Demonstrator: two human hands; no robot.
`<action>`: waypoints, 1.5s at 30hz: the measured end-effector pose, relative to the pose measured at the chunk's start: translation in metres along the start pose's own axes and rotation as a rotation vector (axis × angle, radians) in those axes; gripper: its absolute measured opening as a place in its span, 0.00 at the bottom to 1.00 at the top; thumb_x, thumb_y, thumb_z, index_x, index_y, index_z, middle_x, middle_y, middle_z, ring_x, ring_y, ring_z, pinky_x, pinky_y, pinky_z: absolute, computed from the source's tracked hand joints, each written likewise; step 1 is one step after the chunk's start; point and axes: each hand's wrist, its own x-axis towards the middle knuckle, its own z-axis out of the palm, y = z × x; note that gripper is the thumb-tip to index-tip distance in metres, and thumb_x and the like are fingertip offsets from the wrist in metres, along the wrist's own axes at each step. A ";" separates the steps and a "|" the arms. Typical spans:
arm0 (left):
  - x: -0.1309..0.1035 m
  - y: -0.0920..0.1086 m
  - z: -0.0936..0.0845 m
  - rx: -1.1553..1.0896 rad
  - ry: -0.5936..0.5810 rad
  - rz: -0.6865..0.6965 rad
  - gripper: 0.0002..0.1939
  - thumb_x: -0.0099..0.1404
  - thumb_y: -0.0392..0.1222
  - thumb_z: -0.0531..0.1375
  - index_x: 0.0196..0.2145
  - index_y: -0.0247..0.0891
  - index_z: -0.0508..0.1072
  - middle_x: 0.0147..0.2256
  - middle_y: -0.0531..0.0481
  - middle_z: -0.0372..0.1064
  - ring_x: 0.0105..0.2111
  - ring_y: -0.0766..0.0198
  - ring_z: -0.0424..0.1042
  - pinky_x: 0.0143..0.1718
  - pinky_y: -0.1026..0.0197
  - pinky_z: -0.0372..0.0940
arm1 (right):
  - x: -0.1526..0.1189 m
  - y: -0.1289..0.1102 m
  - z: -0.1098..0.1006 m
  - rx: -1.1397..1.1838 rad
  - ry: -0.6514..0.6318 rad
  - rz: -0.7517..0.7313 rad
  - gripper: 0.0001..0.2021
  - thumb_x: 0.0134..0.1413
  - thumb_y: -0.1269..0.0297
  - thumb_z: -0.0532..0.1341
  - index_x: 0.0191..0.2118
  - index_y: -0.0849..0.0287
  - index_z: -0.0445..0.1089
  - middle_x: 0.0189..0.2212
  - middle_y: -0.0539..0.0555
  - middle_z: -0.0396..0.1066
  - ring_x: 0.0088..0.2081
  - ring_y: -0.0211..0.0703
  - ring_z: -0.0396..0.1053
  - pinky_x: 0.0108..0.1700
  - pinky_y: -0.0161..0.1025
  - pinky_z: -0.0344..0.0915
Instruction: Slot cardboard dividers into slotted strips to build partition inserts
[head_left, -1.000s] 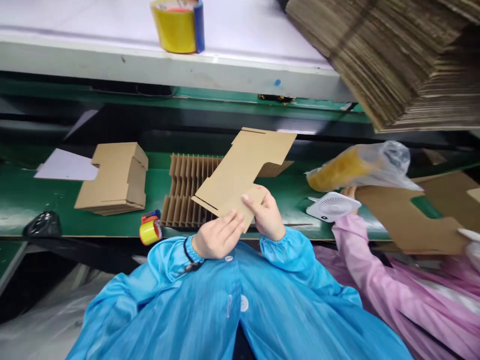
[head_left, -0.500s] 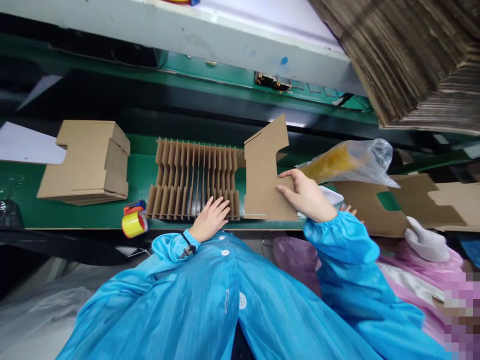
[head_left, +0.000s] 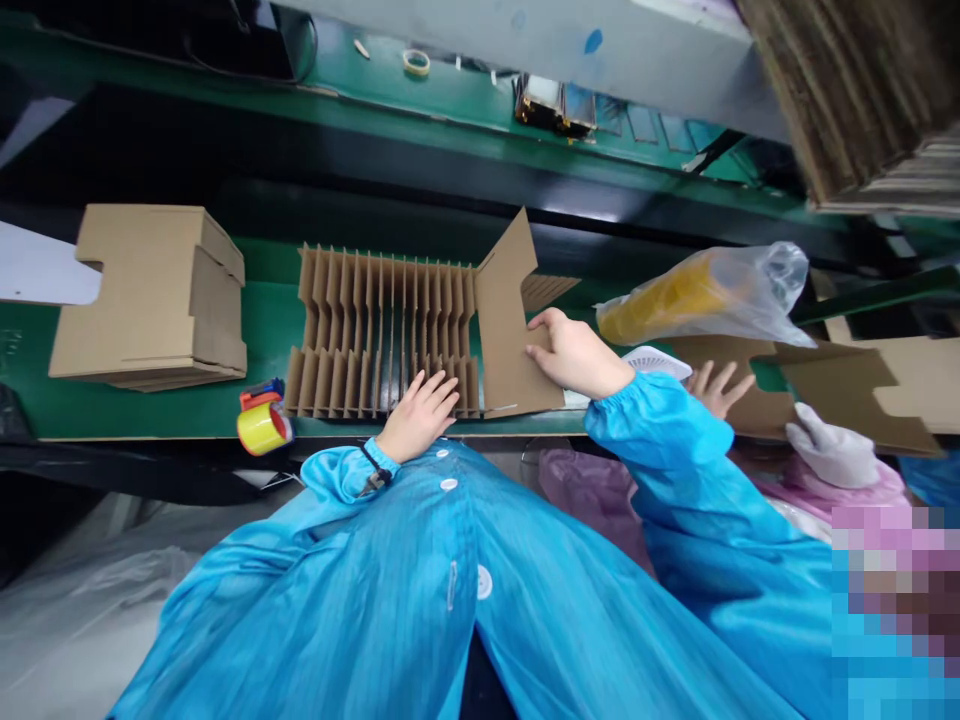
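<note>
A cardboard divider grid (head_left: 352,330) with many upright slats stands on the green bench in front of me. My left hand (head_left: 420,412) rests on its front right edge, fingers stretched out and lying over the slat tops. Several thin dark strips show between the middle slats. My right hand (head_left: 581,352) pinches the notched right edge of a cardboard panel (head_left: 510,345) between thumb and fingers. This panel leans upright against the right end of the divider grid, its top tilted to the right.
Stacked folded cardboard (head_left: 142,290) sits at left, near a yellow tape roll (head_left: 264,428). A plastic-bagged yellow roll (head_left: 697,292) lies to the right. Beyond it are a co-worker's bare hand (head_left: 718,388), a gloved hand (head_left: 832,448) and flat cardboard (head_left: 847,385). More cardboard (head_left: 862,90) is stacked upper right.
My right hand has moved left with the cardboard panel, which now stands steeper and against the divider grid. My left hand stays on the grid. The camera view has shifted slightly.
</note>
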 end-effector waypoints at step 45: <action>0.002 0.001 -0.002 -0.002 -0.048 -0.014 0.13 0.67 0.38 0.56 0.48 0.35 0.74 0.57 0.37 0.64 0.60 0.46 0.59 0.60 0.36 0.55 | 0.003 -0.026 0.082 -0.060 -0.150 0.048 0.19 0.63 0.69 0.45 0.57 0.70 0.53 0.42 0.69 0.74 0.42 0.56 0.73 0.43 0.46 0.66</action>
